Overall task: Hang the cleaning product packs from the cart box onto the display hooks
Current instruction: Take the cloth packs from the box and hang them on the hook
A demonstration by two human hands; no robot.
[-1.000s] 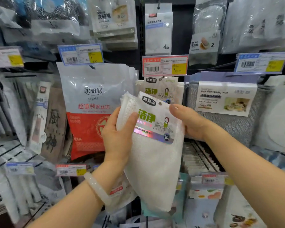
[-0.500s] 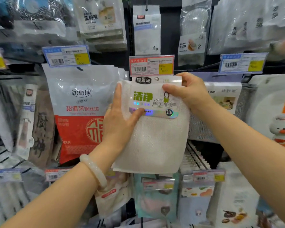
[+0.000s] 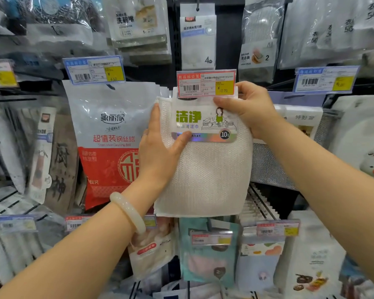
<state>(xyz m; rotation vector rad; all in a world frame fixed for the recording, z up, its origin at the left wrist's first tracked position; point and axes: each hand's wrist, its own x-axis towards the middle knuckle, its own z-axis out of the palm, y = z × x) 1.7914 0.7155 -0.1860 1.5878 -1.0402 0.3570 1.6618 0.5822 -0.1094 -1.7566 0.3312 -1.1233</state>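
Note:
A white cleaning cloth pack (image 3: pixel 207 169) with green lettering and a shiny strip is held flat against the display, its top edge tucked behind a red price tag (image 3: pixel 206 83). My left hand (image 3: pixel 160 152) grips the pack's left side, thumb across the shiny strip. My right hand (image 3: pixel 248 106) pinches the pack's upper right corner just under the tag. The hook itself is hidden behind the tag and the pack. The cart box is out of view.
A red and white steel wire ball bag (image 3: pixel 108 143) hangs just left of the pack. A grey dishcloth pack (image 3: pixel 289 152) hangs to the right. More packs and price tags fill the rows above and below.
Both hands have lifted the cloth pack from chest height up to the hook, straightened it, and its top now sits behind the red price tag.

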